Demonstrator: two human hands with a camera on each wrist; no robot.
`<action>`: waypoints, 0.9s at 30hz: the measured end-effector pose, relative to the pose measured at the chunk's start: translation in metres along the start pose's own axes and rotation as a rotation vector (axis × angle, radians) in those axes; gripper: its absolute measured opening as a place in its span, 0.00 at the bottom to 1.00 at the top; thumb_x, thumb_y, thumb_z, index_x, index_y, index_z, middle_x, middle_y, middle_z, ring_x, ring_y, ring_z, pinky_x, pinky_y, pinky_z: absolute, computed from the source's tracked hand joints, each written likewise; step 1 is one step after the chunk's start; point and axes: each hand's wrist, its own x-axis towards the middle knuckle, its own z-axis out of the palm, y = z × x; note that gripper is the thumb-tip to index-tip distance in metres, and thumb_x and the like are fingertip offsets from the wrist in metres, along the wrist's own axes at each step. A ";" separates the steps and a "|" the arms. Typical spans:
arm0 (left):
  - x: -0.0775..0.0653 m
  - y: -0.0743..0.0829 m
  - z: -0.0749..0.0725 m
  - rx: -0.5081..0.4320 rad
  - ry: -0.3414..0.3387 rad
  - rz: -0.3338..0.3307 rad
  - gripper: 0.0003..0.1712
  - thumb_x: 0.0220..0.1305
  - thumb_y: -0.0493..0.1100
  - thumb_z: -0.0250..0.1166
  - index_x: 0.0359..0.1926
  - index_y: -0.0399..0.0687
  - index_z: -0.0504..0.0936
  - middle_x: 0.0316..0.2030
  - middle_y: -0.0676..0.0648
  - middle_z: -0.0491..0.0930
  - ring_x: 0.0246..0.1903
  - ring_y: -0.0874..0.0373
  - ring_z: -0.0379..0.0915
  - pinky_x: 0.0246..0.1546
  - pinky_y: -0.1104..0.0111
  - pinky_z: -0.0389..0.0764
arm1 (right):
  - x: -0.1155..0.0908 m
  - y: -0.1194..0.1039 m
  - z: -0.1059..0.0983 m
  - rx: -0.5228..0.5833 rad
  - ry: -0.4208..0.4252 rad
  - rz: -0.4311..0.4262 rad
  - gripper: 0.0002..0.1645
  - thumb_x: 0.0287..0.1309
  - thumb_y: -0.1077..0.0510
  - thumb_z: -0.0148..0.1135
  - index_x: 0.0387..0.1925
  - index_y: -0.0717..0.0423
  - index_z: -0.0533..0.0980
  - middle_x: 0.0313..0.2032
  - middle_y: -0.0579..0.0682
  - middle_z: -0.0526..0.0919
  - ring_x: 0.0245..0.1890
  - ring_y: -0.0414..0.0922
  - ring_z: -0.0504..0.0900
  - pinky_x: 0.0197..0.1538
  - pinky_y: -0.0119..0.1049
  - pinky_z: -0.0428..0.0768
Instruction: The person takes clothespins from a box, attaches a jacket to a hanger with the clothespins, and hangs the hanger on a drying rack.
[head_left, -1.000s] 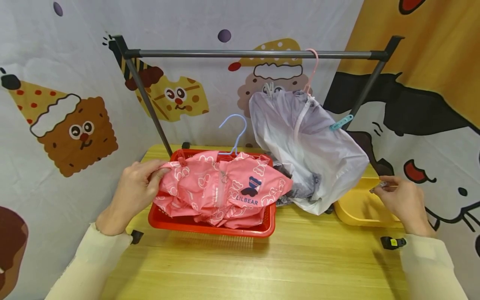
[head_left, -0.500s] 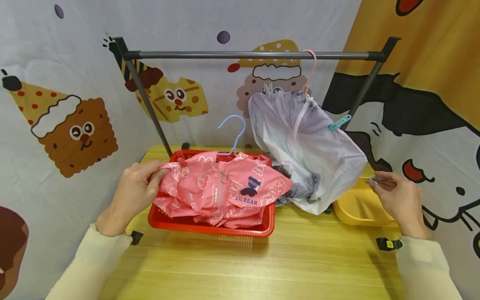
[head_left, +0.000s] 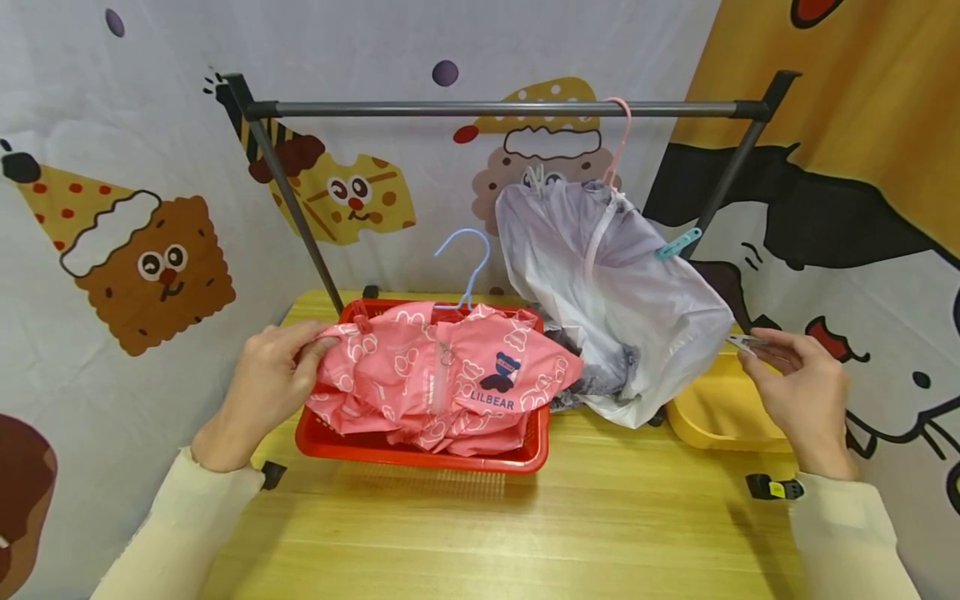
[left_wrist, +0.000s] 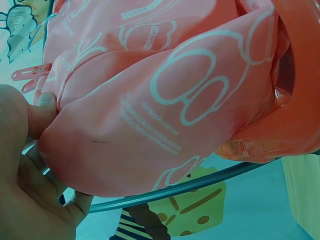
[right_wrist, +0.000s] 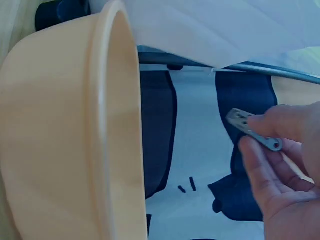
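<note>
A pink jacket (head_left: 420, 375) with white bear outlines lies over the red basket (head_left: 420, 457), a blue hanger (head_left: 480, 267) rising from its collar. My left hand (head_left: 273, 383) pinches the jacket's edge at the left, thumb on top in the left wrist view. Close by, a red clothespin (head_left: 362, 317) is clipped on the jacket. Above the yellow bin (head_left: 731, 408), my right hand (head_left: 802, 387) pinches a grey clothespin (right_wrist: 252, 131) between thumb and fingers. The clothespin's tip points left, toward the white garment.
A dark metal rack (head_left: 450, 109) spans the back. From its bar a pink hanger (head_left: 621, 142) carries a white garment (head_left: 622, 292), with a teal clothespin (head_left: 678, 243) on its right and a pale clothespin (head_left: 537, 177) on its left. Wooden tabletop (head_left: 480, 533) extends in front.
My right hand has risen slightly out of the yellow bin, and the grey clothespin now shows more fully, pointing left. My left hand keeps its pinch on the pink jacket.
</note>
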 end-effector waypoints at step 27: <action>0.001 -0.001 0.001 -0.022 -0.002 -0.004 0.14 0.68 0.28 0.81 0.51 0.44 0.97 0.37 0.45 0.95 0.26 0.57 0.75 0.34 0.64 0.74 | -0.007 -0.061 0.000 0.488 0.329 -0.323 0.28 0.59 0.82 0.80 0.61 0.78 0.86 0.57 0.55 0.96 0.53 0.37 0.97 0.64 0.26 0.89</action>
